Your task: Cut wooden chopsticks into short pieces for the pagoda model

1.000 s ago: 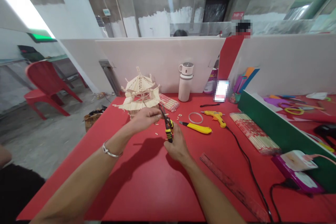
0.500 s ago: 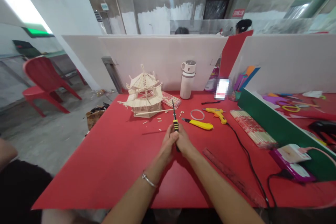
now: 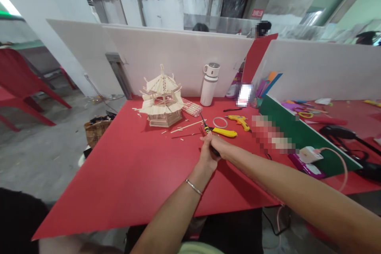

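Note:
My right hand (image 3: pixel 219 145) is closed around the handle of a slim, dark-tipped tool with a black-and-yellow grip (image 3: pixel 206 128); whether it is pliers or scissors I cannot tell. Pressed against the same handle from the near left, my left hand (image 3: pixel 209 158) is closed too, its fingertips partly hidden. A pale thin stick (image 3: pixel 187 126) extends left from the tool's narrow end, its shadow on the red tabletop (image 3: pixel 143 174) below. Beyond it stands a tiered pagoda model of sticks (image 3: pixel 163 107). A yellow utility knife (image 3: pixel 225 132) lies just past my hands.
A bagged stick bundle (image 3: pixel 192 108), a clear ring (image 3: pixel 220 122) and a yellow glue gun (image 3: pixel 239 122) lie behind. A white bottle (image 3: pixel 208 87) stands by the partition (image 3: pixel 166 47). Right are a green divider (image 3: pixel 303 139) and purple power strip (image 3: pixel 309 168). Someone's dark clothing (image 3: pixel 18 222) shows left.
The view has shifted. Both hands have swung right and the tool now slants up-left. The stick has tilted and its shadow lies closer to it. My right forearm reaches in from further right.

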Motion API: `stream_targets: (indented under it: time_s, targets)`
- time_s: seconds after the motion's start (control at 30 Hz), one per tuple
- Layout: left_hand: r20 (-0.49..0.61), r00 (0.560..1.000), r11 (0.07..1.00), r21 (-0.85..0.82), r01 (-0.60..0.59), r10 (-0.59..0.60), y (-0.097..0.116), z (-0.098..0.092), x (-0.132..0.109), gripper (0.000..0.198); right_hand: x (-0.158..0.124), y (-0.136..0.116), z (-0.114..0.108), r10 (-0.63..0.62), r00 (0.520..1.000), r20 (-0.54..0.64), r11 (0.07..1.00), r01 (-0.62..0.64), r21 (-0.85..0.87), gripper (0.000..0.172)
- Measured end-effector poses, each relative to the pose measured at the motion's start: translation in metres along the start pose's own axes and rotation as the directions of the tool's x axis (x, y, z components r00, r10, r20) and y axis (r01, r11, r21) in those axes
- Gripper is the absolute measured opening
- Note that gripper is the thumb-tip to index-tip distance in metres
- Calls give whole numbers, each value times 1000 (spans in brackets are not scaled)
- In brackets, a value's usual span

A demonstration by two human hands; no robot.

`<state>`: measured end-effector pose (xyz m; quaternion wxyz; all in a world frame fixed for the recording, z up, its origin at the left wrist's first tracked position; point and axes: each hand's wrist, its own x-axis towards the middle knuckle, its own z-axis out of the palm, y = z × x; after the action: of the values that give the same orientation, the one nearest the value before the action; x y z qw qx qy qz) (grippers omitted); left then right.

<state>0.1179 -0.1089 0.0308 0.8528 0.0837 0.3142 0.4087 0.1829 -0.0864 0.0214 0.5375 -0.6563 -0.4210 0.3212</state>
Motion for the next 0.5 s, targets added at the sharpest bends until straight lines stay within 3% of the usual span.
stream_targets:
  time_s: [0.23, 0.5]
  targets:
    - [-135, 989, 993, -106, 45, -59, 7, 12, 11, 56, -4, 1, 27, 178, 972, -155, 925, -111, 362, 23]
    - [-217, 974, 978, -210, 14, -61, 6, 15, 20, 50, -7, 11, 37, 357, 906, -227, 866, -229, 444, 14]
